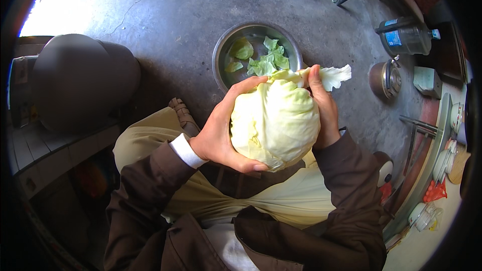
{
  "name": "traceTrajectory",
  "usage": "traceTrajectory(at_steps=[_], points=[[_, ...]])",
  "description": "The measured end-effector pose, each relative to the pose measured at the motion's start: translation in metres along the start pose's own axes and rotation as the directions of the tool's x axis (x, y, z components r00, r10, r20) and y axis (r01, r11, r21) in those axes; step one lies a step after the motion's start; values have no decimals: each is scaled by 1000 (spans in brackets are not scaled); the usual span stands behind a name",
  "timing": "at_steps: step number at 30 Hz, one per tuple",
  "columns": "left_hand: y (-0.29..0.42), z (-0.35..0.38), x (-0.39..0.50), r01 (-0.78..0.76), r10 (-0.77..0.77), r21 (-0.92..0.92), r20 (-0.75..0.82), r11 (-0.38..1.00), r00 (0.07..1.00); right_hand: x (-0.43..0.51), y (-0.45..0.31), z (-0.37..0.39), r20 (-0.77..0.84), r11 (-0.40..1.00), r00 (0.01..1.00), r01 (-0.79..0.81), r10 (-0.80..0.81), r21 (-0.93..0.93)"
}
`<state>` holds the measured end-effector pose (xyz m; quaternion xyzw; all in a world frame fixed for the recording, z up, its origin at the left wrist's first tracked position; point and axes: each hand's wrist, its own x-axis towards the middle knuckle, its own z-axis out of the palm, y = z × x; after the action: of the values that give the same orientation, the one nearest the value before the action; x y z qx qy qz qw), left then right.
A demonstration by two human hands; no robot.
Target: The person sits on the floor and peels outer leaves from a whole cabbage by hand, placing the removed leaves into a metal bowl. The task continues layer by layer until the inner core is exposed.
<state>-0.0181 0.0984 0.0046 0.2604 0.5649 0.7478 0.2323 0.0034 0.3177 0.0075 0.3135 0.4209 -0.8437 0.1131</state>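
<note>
A pale green head of cabbage is held up over my lap. My left hand wraps its left side, with the thumb low on the front and the fingers over the top. My right hand grips its upper right side. Under the right thumb a strip of leaf sticks out to the right, and whether it is still joined to the head cannot be seen. Just beyond the cabbage a metal basin stands on the floor. Torn green leaf pieces lie inside it; the cabbage and hands hide its near rim.
A large grey rounded container stands at the left beside a tiled ledge. To the right are a metal kettle, a large plastic water bottle and a table bearing bowls. The floor is bare concrete.
</note>
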Motion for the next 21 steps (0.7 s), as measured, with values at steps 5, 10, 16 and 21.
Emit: traceTrajectory(at_steps=[5,10,16,21], points=[[1,1,-1,41,-43,-81,-18,996,999,-4,-2,10,10,998,999,-42,42,46],[5,4,-1,105,-112,-177,-26,978,993,8,5,-11,175,991,980,79,-98,112],[5,3,1,133,-176,-311,-115,941,978,12,-28,4,134,938,984,64,-116,341],[10,-5,2,250,-364,-534,-118,808,924,11,-57,-13,19,913,924,373,-381,165]])
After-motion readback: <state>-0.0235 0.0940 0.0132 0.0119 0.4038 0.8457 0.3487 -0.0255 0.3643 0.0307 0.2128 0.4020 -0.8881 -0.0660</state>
